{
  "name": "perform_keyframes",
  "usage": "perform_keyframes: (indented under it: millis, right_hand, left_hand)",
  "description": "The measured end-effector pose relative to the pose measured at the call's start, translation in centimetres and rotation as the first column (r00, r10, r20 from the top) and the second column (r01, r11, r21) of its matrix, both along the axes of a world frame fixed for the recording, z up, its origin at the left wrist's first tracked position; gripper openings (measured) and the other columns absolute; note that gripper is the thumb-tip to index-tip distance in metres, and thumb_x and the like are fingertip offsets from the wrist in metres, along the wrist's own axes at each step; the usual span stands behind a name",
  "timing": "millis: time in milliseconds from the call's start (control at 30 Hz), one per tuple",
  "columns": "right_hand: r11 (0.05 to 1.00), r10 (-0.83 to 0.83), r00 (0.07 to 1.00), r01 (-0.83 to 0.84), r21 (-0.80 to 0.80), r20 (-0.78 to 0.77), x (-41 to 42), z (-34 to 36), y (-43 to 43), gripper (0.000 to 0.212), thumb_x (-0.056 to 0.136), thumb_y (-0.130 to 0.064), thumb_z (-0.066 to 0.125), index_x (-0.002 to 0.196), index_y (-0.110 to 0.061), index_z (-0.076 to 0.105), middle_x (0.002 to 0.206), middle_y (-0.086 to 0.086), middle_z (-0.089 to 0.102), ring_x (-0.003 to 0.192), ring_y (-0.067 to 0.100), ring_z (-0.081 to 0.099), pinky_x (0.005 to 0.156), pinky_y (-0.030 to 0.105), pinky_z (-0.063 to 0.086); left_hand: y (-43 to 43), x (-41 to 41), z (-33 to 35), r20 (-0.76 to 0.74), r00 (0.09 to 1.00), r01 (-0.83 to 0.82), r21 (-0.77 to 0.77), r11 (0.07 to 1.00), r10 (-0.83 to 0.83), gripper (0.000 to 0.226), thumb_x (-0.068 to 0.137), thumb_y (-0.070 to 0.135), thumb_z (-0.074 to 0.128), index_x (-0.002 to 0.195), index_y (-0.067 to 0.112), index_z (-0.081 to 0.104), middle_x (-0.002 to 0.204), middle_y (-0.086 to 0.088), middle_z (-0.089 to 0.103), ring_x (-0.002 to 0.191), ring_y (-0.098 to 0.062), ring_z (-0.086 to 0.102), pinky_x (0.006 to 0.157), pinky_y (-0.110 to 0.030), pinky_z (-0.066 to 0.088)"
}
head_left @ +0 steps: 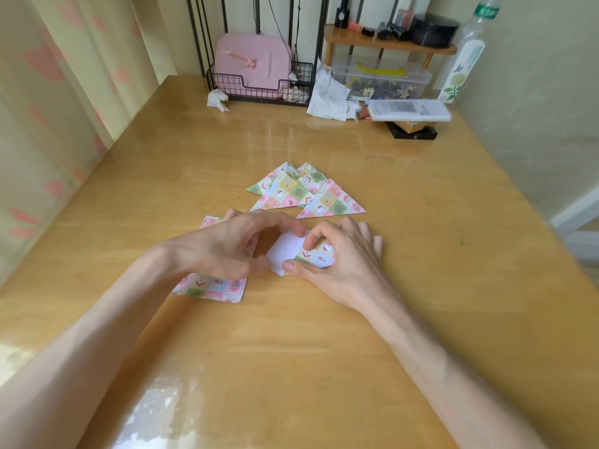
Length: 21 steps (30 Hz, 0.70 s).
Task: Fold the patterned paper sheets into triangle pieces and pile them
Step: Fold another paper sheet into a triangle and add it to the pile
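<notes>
Left hand (227, 246) and right hand (345, 256) pinch one sheet (285, 251) between them.

— How many sheets in the stack of unfolded sheets (210, 286)?
— We can't count them. The left grip (227, 244) covers its middle; only its near edge and a far corner show.
— And the half-folded sheet (285, 251)?
— The right grip (340, 254) hides its right part from us.
— The pile of triangles (301, 192)?
— They overlap, so we can't number them.
— At the back of the counter (324, 351)?
— The bottle (463, 59) is cut off by the top edge, the remote control (408, 110) is blurred, and what lies in the clear box (382, 79) is too small for us to name.
</notes>
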State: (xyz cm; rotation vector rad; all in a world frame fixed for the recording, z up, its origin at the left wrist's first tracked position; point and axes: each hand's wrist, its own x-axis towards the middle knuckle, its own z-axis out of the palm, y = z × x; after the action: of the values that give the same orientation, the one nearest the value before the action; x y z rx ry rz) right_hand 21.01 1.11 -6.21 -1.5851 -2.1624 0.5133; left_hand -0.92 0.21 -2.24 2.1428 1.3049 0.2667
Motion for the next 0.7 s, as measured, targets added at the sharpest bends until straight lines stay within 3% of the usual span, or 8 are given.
perform_keyframes:
  millis: [133, 233, 400, 700]
  right_hand:
    - [1.000, -0.017, 1.000, 0.017, 0.011, 0.001, -0.12, -0.06, -0.14, 0.049, 0.064, -0.079, 0.073, 0.088, -0.042, 0.054, 0.100, -0.022, 0.043, 0.104, 0.008, 0.037, 0.084, 0.033, 0.024]
    - [0.999, -0.029, 1.000, 0.029, 0.022, -0.001, -0.13, -0.16, -0.13, 0.051, 0.061, -0.082, 0.071, 0.088, -0.043, 0.053, 0.101, -0.021, 0.046, 0.103, 0.009, 0.038, 0.085, 0.034, 0.027]
    - [0.999, -0.039, 0.999, 0.039, 0.030, 0.005, -0.20, -0.25, -0.17, 0.058, 0.055, -0.086, 0.069, 0.091, -0.043, 0.054, 0.104, -0.022, 0.048, 0.104, 0.008, 0.039, 0.086, 0.034, 0.028]
    - [0.998, -0.024, 0.999, 0.022, 0.052, 0.029, -0.28, -0.26, -0.32, 0.062, 0.056, -0.089, 0.061, 0.093, -0.041, 0.052, 0.105, -0.021, 0.045, 0.104, 0.008, 0.036, 0.087, 0.035, 0.028]
  left_hand:
    - [-0.10, 0.11, 0.02, 0.003, 1.000, -0.006, -0.003, 1.000, 0.006, 0.071, 0.084, 0.004, 0.066, 0.135, 0.050, 0.048, 0.139, 0.040, 0.047, 0.126, -0.002, 0.049, 0.112, -0.034, 0.024]
    - [-0.07, 0.12, -0.05, 0.033, 0.999, 0.004, 0.009, 1.000, -0.005, 0.068, 0.086, 0.006, 0.068, 0.136, 0.047, 0.049, 0.140, 0.039, 0.047, 0.134, 0.010, 0.039, 0.114, -0.031, 0.021]
    - [-0.09, 0.09, -0.16, 0.029, 1.000, 0.013, 0.009, 1.000, -0.013, 0.065, 0.088, 0.010, 0.069, 0.136, 0.048, 0.048, 0.141, 0.038, 0.046, 0.131, -0.002, 0.048, 0.113, -0.036, 0.023]
    - [-0.02, -0.12, -0.48, 0.038, 0.999, 0.036, 0.025, 0.999, -0.037, 0.063, 0.084, 0.024, 0.069, 0.138, 0.047, 0.045, 0.145, 0.035, 0.045, 0.143, 0.007, 0.032, 0.117, -0.038, 0.021]
